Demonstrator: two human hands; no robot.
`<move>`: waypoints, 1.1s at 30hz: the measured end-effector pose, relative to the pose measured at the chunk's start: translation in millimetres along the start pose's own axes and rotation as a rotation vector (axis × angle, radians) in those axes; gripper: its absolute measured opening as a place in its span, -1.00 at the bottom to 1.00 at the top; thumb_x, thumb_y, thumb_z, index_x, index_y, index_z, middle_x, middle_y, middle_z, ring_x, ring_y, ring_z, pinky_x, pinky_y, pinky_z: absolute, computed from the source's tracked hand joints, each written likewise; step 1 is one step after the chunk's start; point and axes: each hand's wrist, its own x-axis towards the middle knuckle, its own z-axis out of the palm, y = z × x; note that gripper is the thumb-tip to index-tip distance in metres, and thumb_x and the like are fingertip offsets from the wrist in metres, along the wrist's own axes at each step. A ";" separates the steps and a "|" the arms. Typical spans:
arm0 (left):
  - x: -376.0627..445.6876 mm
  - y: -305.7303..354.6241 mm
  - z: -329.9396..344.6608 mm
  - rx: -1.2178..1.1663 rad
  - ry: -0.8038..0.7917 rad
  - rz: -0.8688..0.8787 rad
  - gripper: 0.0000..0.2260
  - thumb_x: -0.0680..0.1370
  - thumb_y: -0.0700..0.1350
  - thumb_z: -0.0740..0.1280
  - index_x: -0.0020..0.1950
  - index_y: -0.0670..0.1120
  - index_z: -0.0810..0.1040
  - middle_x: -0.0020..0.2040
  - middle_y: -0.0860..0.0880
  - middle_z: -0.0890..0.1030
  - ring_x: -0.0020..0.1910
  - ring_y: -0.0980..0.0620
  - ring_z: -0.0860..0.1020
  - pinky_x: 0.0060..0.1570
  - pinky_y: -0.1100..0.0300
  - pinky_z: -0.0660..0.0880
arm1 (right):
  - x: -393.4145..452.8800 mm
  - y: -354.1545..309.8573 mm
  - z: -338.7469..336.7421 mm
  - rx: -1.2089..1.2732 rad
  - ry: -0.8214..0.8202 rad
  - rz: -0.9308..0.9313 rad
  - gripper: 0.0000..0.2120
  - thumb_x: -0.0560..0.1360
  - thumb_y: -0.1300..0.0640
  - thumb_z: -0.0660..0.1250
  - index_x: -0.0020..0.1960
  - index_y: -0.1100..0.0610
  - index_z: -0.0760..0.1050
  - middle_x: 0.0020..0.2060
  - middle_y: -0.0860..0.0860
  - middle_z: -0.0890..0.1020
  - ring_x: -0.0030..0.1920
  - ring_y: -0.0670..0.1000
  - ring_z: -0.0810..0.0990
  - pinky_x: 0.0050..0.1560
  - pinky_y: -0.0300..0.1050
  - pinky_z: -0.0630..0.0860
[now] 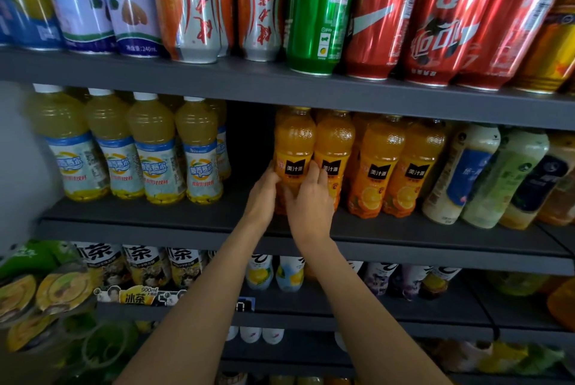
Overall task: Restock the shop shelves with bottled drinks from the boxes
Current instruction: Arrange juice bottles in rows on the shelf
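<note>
My hands cover the lower label and base of the orange juice bottle (294, 148), so its contact with the middle shelf (161, 213) cannot be confirmed. My left hand (260, 194) grips its side from 9 o'clock, fingers curled behind; my right hand (311, 198) wraps its front from 5 o'clock. Matching bottles stand just beside it at 3 o'clock; pear drink bottles (152, 151) at 9 o'clock

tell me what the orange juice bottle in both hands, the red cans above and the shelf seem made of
Orange juice bottle: likely clear plastic, dimpled shoulder, juice showing through, glossy printed label.
Red cans: probably aluminium, with sharp streaked reflections.
Shelf: looks like matte dark grey painted metal; hard to confirm.
</note>
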 end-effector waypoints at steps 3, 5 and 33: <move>1.2 -0.4 0.0 0.037 0.006 -0.001 -0.52 0.46 0.14 0.12 0.38 0.15 0.36 0.31 0.04 0.48 0.27 0.09 0.42 0.32 0.07 0.32 | 1.6 -0.6 0.1 0.007 0.002 0.005 -0.46 0.54 0.05 0.27 0.42 0.21 0.18 0.30 0.11 0.37 0.23 0.09 0.46 0.07 -0.12 0.44; -0.2 -1.8 -1.6 0.060 -0.010 0.030 -0.59 0.56 0.02 0.12 0.42 0.12 0.31 0.35 0.03 0.44 0.30 0.09 0.39 0.29 0.14 0.30 | 2.4 0.9 -0.8 0.012 -0.013 -0.002 -0.45 0.53 0.05 0.28 0.42 0.22 0.19 0.29 0.12 0.38 0.24 0.10 0.46 0.08 -0.10 0.45; -17.0 -22.3 -1.6 0.540 0.206 0.189 -0.44 0.48 -0.15 0.39 0.44 -0.13 0.26 0.27 -0.19 0.38 0.27 -0.10 0.40 0.24 0.12 0.32 | 1.6 56.4 -6.4 0.168 -0.016 0.164 -0.46 0.46 0.14 0.40 0.35 0.25 0.29 0.21 0.17 0.49 0.25 0.13 0.45 0.18 -0.08 0.39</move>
